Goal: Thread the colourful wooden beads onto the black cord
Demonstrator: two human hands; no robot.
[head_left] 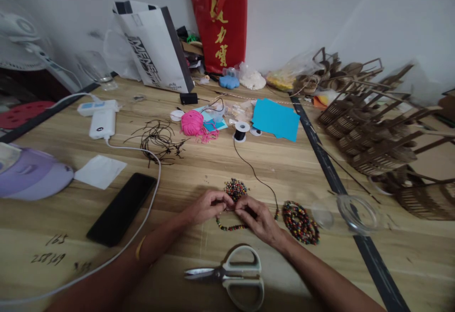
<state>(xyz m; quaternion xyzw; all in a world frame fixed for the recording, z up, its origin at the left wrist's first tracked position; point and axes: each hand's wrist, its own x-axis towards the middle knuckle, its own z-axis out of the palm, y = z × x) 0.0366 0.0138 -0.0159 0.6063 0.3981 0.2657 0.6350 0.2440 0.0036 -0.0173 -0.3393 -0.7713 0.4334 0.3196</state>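
My left hand (209,206) and my right hand (259,219) meet fingertip to fingertip, both pinched closed. A thin black cord runs to the right fingertips; whatever the left fingertips pinch is too small to make out. Just beyond them lies a pile of loose multicoloured beads (235,188). Below the hands curves a string of beads (231,228), partly hidden by my right hand. From a spool of black cord (240,132), a line trails down to a few beads beside that hand. To the right rests a coiled bead strand (301,223). Scissors (227,274) lie in front.
Left are a black phone (121,210), a white cable, a paper square (100,171) and cut black cords (158,139). Pink yarn (192,123), blue sheets (276,119) and bags stand farther back. Brown baskets (377,146) and a clear round container (358,213) are at right.
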